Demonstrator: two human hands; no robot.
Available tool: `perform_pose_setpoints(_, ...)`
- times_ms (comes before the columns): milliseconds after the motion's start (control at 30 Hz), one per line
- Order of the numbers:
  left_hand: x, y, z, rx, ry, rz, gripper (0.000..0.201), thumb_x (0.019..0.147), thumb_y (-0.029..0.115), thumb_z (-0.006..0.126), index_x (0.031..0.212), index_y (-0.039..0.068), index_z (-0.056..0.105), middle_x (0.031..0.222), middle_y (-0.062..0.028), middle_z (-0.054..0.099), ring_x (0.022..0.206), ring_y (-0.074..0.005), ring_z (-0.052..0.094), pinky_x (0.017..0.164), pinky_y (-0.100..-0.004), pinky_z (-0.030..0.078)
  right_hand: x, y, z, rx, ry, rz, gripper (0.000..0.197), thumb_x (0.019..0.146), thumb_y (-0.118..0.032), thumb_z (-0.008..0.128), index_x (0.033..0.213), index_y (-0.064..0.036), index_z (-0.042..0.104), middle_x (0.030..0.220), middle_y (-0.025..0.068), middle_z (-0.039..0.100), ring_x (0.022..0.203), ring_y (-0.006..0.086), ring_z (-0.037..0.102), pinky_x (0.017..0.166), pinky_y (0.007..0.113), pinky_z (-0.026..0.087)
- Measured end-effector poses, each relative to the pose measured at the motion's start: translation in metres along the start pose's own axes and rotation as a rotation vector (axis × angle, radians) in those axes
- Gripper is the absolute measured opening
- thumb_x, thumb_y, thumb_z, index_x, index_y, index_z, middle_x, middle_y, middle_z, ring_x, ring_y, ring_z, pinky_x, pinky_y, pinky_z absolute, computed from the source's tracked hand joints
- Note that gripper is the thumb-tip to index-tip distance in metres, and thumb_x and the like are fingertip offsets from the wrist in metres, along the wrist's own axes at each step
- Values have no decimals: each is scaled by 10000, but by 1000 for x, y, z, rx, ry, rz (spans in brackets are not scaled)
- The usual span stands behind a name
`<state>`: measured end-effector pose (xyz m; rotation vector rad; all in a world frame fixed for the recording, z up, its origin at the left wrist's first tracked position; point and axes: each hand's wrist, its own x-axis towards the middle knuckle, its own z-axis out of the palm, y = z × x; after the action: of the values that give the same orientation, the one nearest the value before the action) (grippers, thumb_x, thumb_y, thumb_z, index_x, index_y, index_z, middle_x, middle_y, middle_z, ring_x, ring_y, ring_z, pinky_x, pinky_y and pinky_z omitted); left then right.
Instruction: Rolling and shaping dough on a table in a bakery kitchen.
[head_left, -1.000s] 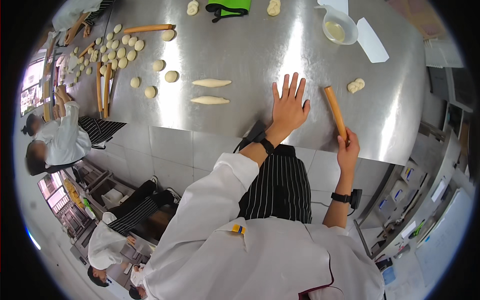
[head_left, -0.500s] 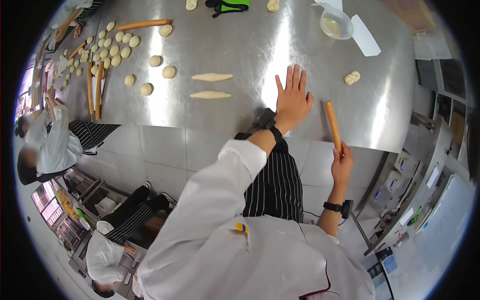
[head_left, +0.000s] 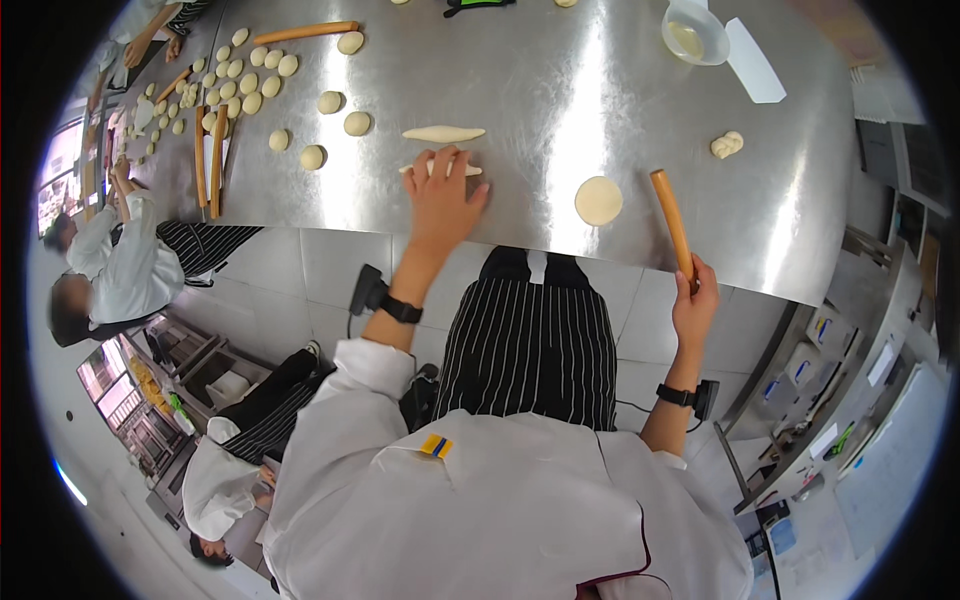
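Note:
My left hand [head_left: 444,208] reaches over the nearer of two tapered dough strips [head_left: 473,171], its fingers spread and covering the strip's middle. Whether the fingertips press on it I cannot tell. Just beyond lies the farther dough strip [head_left: 444,133]. In my right hand [head_left: 694,301], closed near its lower end, a thin wooden rolling pin [head_left: 671,218] slants up over the steel table's [head_left: 520,185] near edge. Between my hands a flattened round of dough [head_left: 599,201] rests on the steel. A knotted piece of dough [head_left: 727,145] sits right of the pin.
Several dough balls [head_left: 250,103] and more rolling pins [head_left: 306,31] occupy the table's left. At the far right are a clear plastic measuring cup [head_left: 695,37] and a white scraper [head_left: 754,64]. Other people in white work at the left; shelving [head_left: 815,345] stands to the right.
My left hand has moved left from beside the rolling pin to the nearer dough strip. The flattened dough round now shows where that hand was. My right hand keeps hold of the pin.

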<state>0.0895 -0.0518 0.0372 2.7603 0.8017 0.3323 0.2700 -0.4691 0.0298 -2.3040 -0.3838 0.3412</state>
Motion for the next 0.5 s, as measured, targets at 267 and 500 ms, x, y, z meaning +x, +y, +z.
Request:
perform_pose_setpoints(267,-2,-57,20,-119,-193,124,422,875,189,876,1265,101,740,1339,-71,656,1328,-330,551,1117,-496,387,23,-5,28,70,-44,68,345,1047,-43,718,1386,14,687,1211,140,707,1012,222,709,892,334,582)
perform_pose_setpoints(500,1,-67,19,-121,-176,223,377,912,189,857,1268,125,751,1345,-40,665,1334,-303,558,1124,-476,364,31,-3,32,64,-58,67,343,1050,-61,729,1383,10,690,1209,129,713,1029,221,705,910,327,576)
